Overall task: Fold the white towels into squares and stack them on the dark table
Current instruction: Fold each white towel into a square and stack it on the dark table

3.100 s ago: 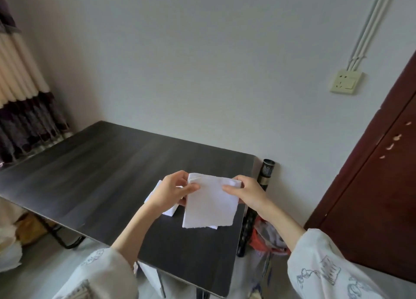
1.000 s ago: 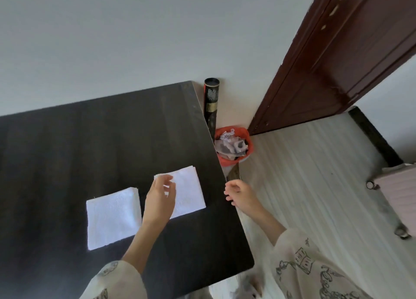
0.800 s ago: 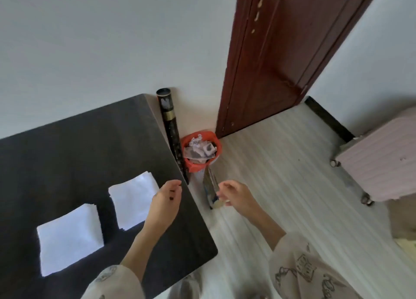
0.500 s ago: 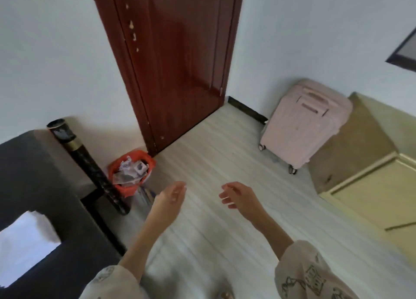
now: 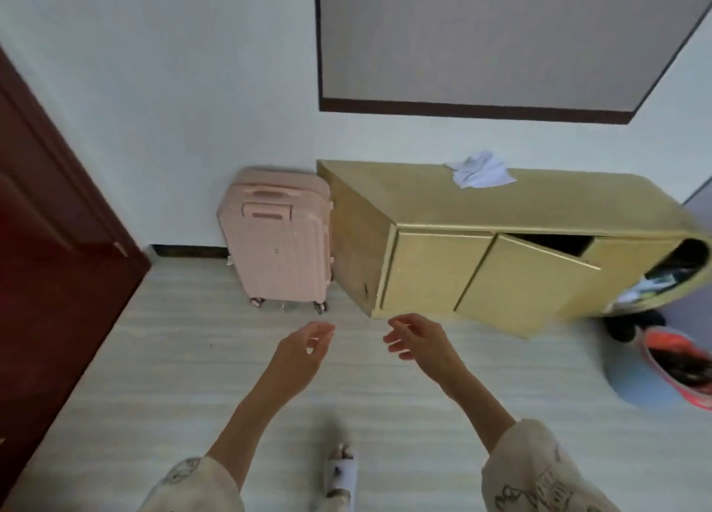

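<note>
Pale plank floor (image 5: pixel 185 361), crumpled white towel (image 5: pixel 479 174)

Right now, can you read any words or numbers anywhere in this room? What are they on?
No text can be read.
Right sleeve: dark printed drawings, perhaps some letters, too blurred to read.
Left sleeve: faint printed pattern, unreadable.
Pink suitcase: one tiny dark mark on its front, too small to read.
Yellow cabinet, white towel, dark red door: no writing visible.
</note>
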{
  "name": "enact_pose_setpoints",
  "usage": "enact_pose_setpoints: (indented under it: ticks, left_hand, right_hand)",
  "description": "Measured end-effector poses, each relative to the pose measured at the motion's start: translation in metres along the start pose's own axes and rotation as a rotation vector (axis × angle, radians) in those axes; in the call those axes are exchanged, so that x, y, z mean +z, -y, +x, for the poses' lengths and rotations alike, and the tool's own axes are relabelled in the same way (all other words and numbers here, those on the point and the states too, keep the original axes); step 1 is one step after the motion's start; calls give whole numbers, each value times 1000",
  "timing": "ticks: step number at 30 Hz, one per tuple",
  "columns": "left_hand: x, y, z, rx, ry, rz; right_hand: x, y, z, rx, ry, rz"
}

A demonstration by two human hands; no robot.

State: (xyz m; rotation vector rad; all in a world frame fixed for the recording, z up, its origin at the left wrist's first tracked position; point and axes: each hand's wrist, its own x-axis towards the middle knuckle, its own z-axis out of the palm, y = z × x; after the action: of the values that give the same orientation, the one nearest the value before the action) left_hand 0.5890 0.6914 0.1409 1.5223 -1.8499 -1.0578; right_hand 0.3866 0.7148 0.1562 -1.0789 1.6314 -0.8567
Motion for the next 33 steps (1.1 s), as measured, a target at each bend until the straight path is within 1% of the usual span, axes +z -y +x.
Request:
enact_pose_setpoints:
  ticks: [7, 13, 18, 20, 24, 27, 29, 33]
  left_hand:
    - [70, -58, 189, 137, 121, 11]
    - [124, -117, 328, 152, 262, -12]
    - [159, -143, 423, 133, 350, 5]
    - [172, -147, 455, 82, 380, 26]
    - [207, -147, 520, -8, 379, 2]
    - [237, -147, 580, -79, 330, 67]
    - [262, -151, 619, -143, 289, 96]
    - [319, -164, 686, -295, 340, 142]
  right_hand:
    - [-120, 17, 132, -12, -163, 15]
    - [-210, 50, 236, 23, -238, 7]
    - [-266, 47, 314, 82, -280, 34]
    - [-283, 39, 348, 114, -261, 34]
    - [-324, 24, 428, 150, -222, 24]
    - [-359, 14, 496, 169, -203, 4]
    - [-385, 7, 540, 179, -177, -37]
    - [-441, -10, 619, 212, -120, -192]
